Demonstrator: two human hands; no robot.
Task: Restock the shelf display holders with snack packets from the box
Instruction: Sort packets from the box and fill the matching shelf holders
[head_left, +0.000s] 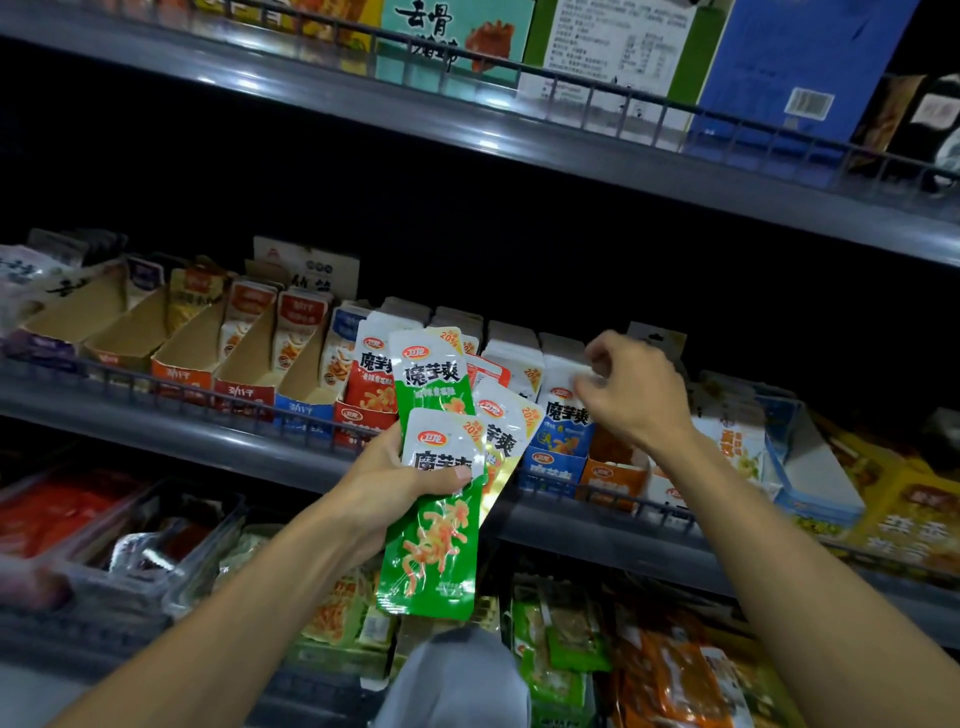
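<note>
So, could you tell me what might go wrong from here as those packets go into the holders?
1. The left hand grips a loose fan of green, yellow and red glossy snack packets by one end; one could slide out and drop.
2. The right hand reaches among tightly packed white packets in the blue cardboard holder, so it may tip neighbours forward over the grey wire shelf rail.
3. The flavours look alike, so a green packet could land in the wrong holder.

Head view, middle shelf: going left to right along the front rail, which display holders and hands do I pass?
Near-empty brown cardboard holders → red-fronted holder → left hand gripping green konjac snack packets → blue-fronted holder → right hand at the white packets → yellow box.
</note>
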